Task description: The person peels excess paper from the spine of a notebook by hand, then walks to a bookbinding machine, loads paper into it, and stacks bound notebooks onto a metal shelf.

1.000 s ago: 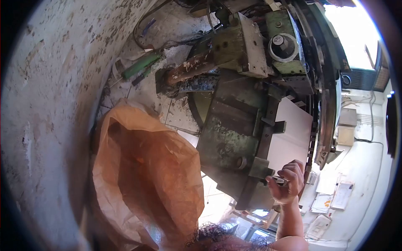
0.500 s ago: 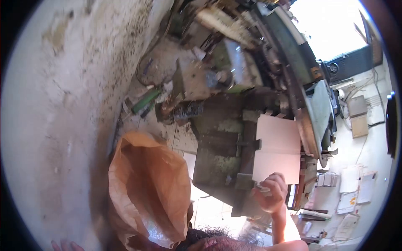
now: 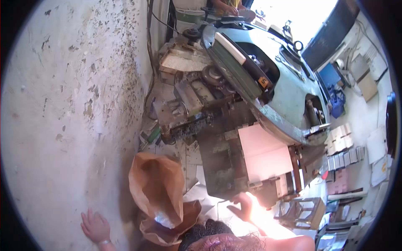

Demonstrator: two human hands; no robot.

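My left hand [image 3: 95, 226] is at the lower left, fingers spread, against or just in front of the stained wall; nothing is in it. My right hand [image 3: 245, 206] is below the front edge of the dark machine bed [image 3: 217, 163], its fingers loosely bent and apart, partly washed out by bright light. I see nothing held in it. A pink sheet [image 3: 266, 154] lies on the machine bed, above my right hand. Between my hands stands an open brown paper bag [image 3: 157, 184], with something shiny inside.
A large pale green machine part [image 3: 289, 92] curves over the bed. The peeling wall [image 3: 83, 104] runs along the left. Another person's hand [image 3: 231, 10] shows at the top. A wooden stool [image 3: 302, 211] and stacked papers [image 3: 345, 158] are at the right.
The view has swung, showing more of the green machine. My right hand has come away from the metal piece at the sheet's edge. My left hand has risen into view.
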